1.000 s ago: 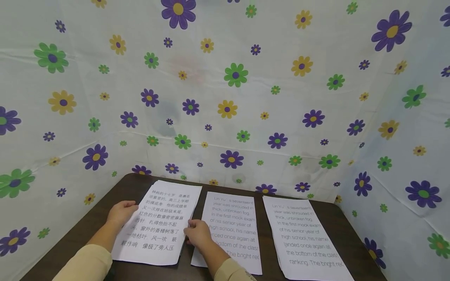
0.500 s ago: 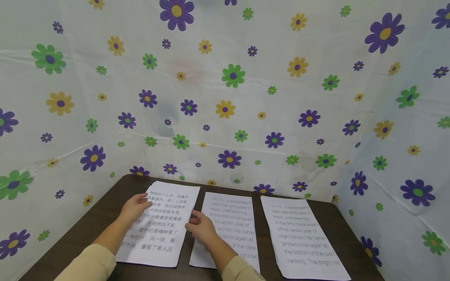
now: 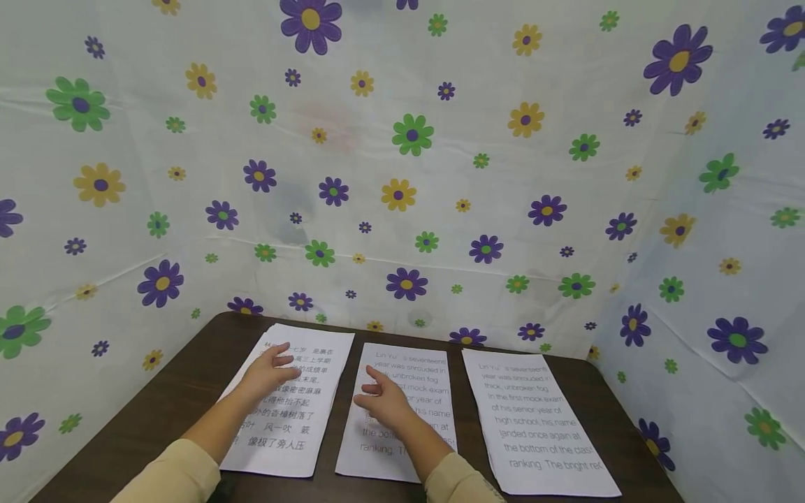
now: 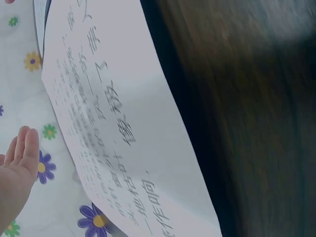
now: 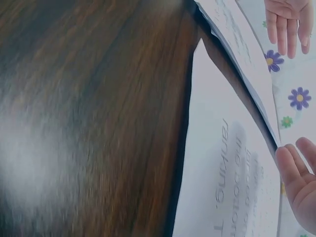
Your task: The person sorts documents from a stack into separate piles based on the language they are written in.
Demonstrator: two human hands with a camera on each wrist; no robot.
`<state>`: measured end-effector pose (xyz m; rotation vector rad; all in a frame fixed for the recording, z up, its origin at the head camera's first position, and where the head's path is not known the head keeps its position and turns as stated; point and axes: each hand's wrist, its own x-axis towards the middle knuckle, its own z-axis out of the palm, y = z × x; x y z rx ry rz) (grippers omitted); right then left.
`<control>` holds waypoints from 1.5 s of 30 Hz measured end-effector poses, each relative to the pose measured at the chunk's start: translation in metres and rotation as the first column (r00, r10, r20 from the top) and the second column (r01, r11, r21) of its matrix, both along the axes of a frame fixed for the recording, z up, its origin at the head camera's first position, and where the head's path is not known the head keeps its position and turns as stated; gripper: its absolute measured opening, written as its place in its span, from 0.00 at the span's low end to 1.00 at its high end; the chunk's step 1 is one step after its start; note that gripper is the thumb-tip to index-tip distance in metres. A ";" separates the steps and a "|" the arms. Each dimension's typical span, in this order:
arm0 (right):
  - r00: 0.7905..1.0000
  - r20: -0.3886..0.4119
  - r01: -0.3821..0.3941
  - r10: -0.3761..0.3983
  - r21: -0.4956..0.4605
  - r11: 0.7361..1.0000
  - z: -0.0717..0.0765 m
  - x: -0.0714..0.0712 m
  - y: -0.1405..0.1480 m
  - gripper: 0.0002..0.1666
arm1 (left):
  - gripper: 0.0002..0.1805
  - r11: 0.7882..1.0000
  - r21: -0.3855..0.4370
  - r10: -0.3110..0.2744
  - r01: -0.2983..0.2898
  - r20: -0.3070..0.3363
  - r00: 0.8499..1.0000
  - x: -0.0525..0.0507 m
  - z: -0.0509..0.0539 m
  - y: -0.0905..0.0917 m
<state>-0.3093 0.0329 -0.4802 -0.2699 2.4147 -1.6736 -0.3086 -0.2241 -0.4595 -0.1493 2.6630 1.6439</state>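
Three stacks of printed paper lie side by side on a dark wooden table. Over the left stack, printed with Chinese characters, hovers my left hand, its fingers loosely extended. My right hand is above the middle stack, which bears English text, with thumb and fingers apart. Both hands hold nothing. In the left wrist view the left hand appears raised over the Chinese page. The right wrist view has the right hand above the English page, and the left hand beyond it.
To the right lies another English-text stack, slightly fanned at its left edge. The brown table shows around the papers. A white curtain with purple, yellow and green flowers encloses the table at the back and sides.
Both hands have left the edges of the Chinese stack and moved right. The left hand is now over that stack, the right over the middle one. The stacks look unmoved; the view shifted slightly.
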 end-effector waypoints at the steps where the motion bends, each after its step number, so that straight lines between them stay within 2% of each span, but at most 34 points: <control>1: 1.000 0.001 -0.004 0.004 -0.006 1.000 0.001 0.000 0.003 0.42 | 0.43 1.000 0.001 -0.008 0.008 -0.005 1.000 0.000 0.000 0.002; 6: 1.000 -0.003 -0.013 0.013 0.001 1.000 0.005 -0.002 0.018 0.42 | 0.42 1.000 0.013 -0.028 0.028 -0.016 0.999 -0.002 -0.001 0.010; 16: 1.000 -0.001 0.023 -0.023 0.006 1.000 0.015 -0.002 0.046 0.43 | 0.43 0.998 0.017 -0.066 0.066 -0.031 0.997 -0.004 -0.002 0.019; 23: 0.999 -0.006 0.035 -0.035 0.005 0.999 0.019 -0.003 0.064 0.45 | 0.43 0.996 0.018 -0.085 0.086 -0.030 0.996 -0.006 -0.003 0.032; 36: 0.997 -0.032 0.074 -0.073 0.019 0.997 0.010 0.001 0.103 0.45 | 0.42 0.985 0.116 -0.126 0.130 -0.040 0.991 -0.004 -0.008 0.055; 45: 0.991 -0.025 0.131 -0.130 0.049 0.990 0.004 0.002 0.126 0.45 | 0.43 0.986 0.111 -0.120 0.122 -0.020 0.993 -0.006 -0.012 0.069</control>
